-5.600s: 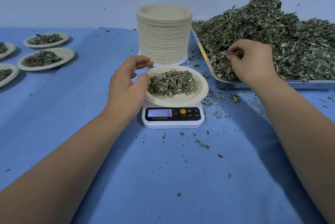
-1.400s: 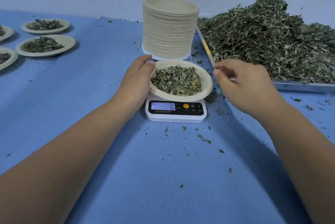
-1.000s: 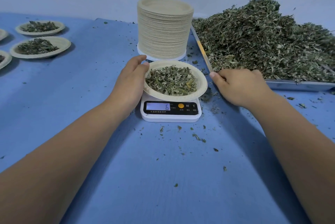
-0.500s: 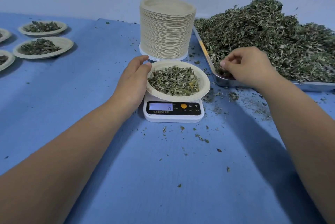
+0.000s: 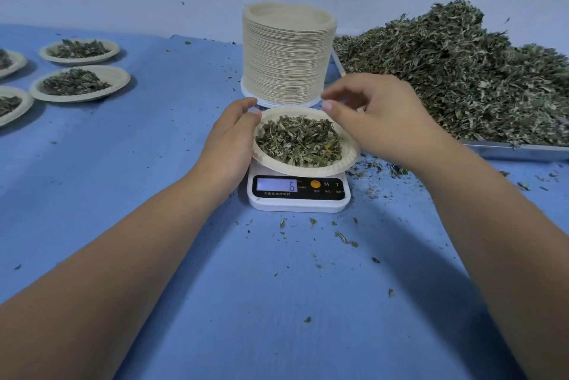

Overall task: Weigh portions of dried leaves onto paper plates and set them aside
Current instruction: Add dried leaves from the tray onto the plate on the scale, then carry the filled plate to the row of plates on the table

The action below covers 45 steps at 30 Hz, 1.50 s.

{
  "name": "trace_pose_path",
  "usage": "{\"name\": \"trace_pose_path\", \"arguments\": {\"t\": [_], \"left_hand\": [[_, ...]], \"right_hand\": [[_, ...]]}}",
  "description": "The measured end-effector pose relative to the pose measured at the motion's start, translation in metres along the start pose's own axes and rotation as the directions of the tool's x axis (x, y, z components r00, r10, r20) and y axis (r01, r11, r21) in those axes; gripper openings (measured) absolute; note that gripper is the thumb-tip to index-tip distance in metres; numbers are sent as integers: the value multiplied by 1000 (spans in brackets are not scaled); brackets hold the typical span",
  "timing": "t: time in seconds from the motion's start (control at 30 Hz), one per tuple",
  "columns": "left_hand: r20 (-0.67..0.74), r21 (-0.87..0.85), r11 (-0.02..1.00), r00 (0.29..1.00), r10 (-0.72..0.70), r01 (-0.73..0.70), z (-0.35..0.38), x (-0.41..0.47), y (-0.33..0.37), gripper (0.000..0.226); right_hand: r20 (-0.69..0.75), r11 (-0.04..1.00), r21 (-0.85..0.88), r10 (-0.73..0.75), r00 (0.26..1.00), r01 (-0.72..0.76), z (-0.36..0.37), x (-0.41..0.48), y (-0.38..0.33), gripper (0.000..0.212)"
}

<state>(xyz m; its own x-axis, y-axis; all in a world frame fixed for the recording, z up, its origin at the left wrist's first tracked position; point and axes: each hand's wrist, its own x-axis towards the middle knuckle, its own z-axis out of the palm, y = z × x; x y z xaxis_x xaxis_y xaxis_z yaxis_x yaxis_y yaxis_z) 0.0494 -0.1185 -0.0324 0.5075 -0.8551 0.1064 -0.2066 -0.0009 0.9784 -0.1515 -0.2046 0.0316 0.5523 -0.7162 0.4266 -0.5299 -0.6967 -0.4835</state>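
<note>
Head view: the paper plate (image 5: 349,158) on the scale (image 5: 298,202) is cupped at its left rim by the left hand (image 5: 229,141); the right hand (image 5: 374,121), fingers loosely spread and empty, is held above the right rim.
</note>
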Motion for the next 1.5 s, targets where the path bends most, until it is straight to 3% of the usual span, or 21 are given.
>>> {"name": "trace_pose_path", "arguments": {"t": [0.2,0.33,0.43,0.5,0.63,0.77,0.87,1.03,1.23,1.3,1.4,1.5], "left_hand": [[45,-21,999,999,28,-27,2,1,-1,40],[50,-65,998,999,2,1,4,0,2,36],[13,-185,977,994,-105,106,0,-1,11,47],[-38,-204,975,995,-96,86,-10,-4,19,51],[-165,-240,970,983,-79,38,-51,-11,27,57],[-274,-223,973,953,-128,66,-106,-27,20,54],[-386,-240,965,902,-191,102,-155,-42,13,39],[-587,-295,940,743,-320,172,-244,-71,-2,19],[-735,-236,944,593,-330,232,-332,-107,-20,9],[-742,-221,944,586,-326,245,-351,-115,-28,3],[-778,-194,932,531,-336,305,-367,-124,-37,7],[-829,-87,949,506,-238,304,-364,-126,-37,46]], "right_hand": [[35,949,-293,134,990,-118,3,-31,23,42],[97,976,-116,196,976,-184,11,-38,21,38],[114,983,0,181,977,-183,14,-39,10,32],[149,987,29,155,977,-161,14,-39,-5,31],[273,998,42,40,961,-53,17,-33,-43,43],[350,995,17,-100,931,101,47,-18,-86,38],[392,982,46,-188,900,185,83,-7,-123,38],[469,961,176,-274,840,214,153,10,-189,43],[480,909,261,-415,773,326,244,23,-268,41],[489,902,245,-432,758,355,269,27,-291,41],[488,902,169,-427,761,398,296,32,-318,44],[482,895,89,-423,767,438,311,38,-335,51]]}}
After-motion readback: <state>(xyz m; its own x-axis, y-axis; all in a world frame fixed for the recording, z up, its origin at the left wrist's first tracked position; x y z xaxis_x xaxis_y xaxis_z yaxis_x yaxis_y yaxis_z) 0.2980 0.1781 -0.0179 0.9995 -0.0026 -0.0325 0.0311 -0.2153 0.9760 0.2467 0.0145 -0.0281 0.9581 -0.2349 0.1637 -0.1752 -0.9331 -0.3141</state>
